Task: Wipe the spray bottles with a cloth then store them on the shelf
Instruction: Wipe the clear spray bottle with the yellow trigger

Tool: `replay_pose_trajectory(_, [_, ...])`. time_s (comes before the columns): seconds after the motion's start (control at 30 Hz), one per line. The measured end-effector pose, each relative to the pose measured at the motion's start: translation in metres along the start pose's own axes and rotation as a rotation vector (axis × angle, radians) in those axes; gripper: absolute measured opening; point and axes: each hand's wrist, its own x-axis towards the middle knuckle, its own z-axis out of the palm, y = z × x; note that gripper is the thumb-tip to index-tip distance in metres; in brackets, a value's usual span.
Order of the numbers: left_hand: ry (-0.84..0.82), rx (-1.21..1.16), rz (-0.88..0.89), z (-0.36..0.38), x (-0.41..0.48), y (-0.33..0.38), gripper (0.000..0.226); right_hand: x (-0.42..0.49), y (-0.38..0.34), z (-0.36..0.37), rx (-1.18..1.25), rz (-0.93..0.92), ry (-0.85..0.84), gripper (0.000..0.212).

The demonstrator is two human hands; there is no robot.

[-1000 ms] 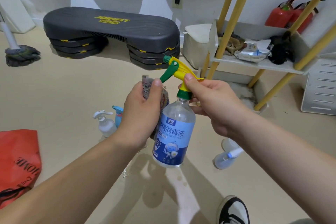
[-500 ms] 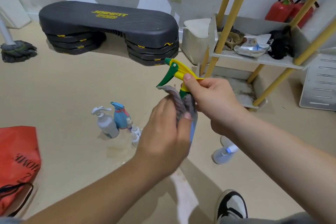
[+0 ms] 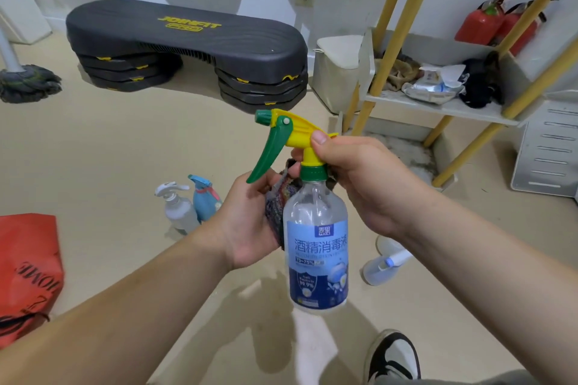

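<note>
Here, in the head view, the right hand (image 3: 353,178) gripped the neck of a clear, blue-labelled spray bottle (image 3: 316,247), held upright above the floor (image 3: 125,150). The left hand (image 3: 247,222) clutched a cloth (image 3: 276,212) against that bottle's left shoulder. Left of the bottle stood two small bottles (image 3: 178,212); to its right another bottle (image 3: 381,266) lay tipped, and further right and beyond stood the shelf (image 3: 438,106).

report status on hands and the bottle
Right hand grips spray bottle by the neck. Left hand holds cloth at its shoulder. Fallen bottle on floor toward shelf.
</note>
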Motion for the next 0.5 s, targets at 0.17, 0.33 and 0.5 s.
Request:
replay_pose_trajectory(0.17, [-0.136, -0.123, -0.147, -0.004, 0.002, -0.009, 0.03, -0.003, -0.001, -0.003, 0.109, 0.093, -0.073, 0.03])
replay_pose_trajectory(0.33, [0.134, 0.116, 0.04, 0.004, 0.003, -0.034, 0.041, 0.003, 0.009, -0.008, -0.259, -0.105, 0.225, 0.042])
replay_pose_trajectory(0.5, [0.296, 0.659, 0.392, 0.025, -0.011, -0.062, 0.017, 0.006, 0.011, -0.012, -0.355, -0.24, 0.379, 0.039])
